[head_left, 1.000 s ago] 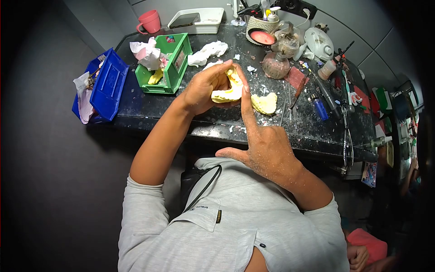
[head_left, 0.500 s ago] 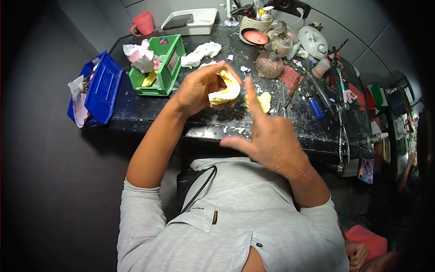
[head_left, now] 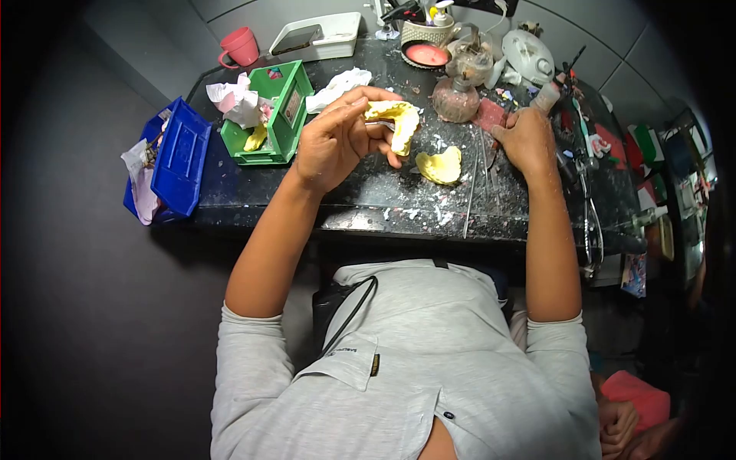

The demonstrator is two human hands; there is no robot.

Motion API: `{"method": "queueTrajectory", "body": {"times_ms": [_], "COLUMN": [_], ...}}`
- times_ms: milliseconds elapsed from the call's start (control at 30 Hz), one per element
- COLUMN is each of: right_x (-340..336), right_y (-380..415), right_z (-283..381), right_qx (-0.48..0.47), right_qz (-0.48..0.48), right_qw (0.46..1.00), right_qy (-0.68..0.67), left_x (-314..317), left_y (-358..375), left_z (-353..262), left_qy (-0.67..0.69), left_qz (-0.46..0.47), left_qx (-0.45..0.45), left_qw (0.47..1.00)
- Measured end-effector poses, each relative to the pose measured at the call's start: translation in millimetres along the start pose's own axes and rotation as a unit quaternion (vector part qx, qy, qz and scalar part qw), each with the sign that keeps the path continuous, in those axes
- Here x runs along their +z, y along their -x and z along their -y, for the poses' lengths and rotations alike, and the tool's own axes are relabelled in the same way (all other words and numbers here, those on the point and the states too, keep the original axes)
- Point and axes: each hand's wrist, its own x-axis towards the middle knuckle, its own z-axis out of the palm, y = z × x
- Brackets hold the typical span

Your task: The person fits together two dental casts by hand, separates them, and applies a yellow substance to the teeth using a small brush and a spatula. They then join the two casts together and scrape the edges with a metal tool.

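Observation:
My left hand (head_left: pixel 337 142) holds a yellow horseshoe-shaped dental cast (head_left: pixel 402 125) above the black worktop, thumb and fingers at its left side. A second yellow cast (head_left: pixel 440 165) lies on the worktop below and right of it. My right hand (head_left: pixel 527 142) is down among the tools at the right, beside a red wax sheet (head_left: pixel 491 115). Its fingers are bent and closed, and what they hold, if anything, is hidden beneath the hand. Thin metal tools (head_left: pixel 474 184) lie just to its left.
A green bin (head_left: pixel 287 115) and blue bin (head_left: pixel 181 157) stand at the left. At the back are a pink mug (head_left: pixel 240 47), white tray (head_left: pixel 337 44) and glass burner (head_left: pixel 457 100). Cables hang over the right edge. Another person's hands (head_left: pixel 617 425) show at lower right.
My right hand has moved up and right from the front of the worktop to the tools, and its fingers have closed. The cast in my left hand has risen and turned.

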Motion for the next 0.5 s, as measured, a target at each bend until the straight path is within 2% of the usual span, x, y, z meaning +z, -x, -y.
{"method": "queueTrajectory", "body": {"times_ms": [167,267,300,367,400,433,500], "right_x": [4.7,-4.0,-5.3,-7.6,-15.6,-17.5,-18.1], "right_y": [-3.9,-2.8,0.0,6.3,10.0,14.8,22.4], "right_z": [-20.3,-28.8,-33.4,-43.4,-44.0,-41.4,-34.4], "right_qx": [0.023,0.093,0.091,0.089,0.079,0.079,0.003], "right_qz": [-0.021,0.040,0.040,0.084,0.132,0.135,0.095], "right_qw": [0.999,0.980,0.980,0.917,0.885,0.885,0.794], "right_qy": [-0.024,-0.171,-0.170,-0.381,-0.439,-0.438,-0.600], "left_x": [2.7,0.2,-1.0,-2.7,-3.2,-3.0,-2.2], "left_y": [-1.9,-1.8,-1.5,-1.6,-1.1,-0.4,-1.0], "left_z": [0.6,0.1,-0.3,-1.5,-1.3,-0.7,-0.1], "left_qy": [-0.004,-0.001,0.001,0.000,-0.001,0.000,0.004], "left_qz": [0.004,0.007,0.007,0.002,-0.001,-0.003,-0.017], "left_qx": [0.014,0.014,0.018,0.021,0.022,0.021,0.017], "left_qw": [1.000,1.000,1.000,1.000,1.000,1.000,1.000]}}
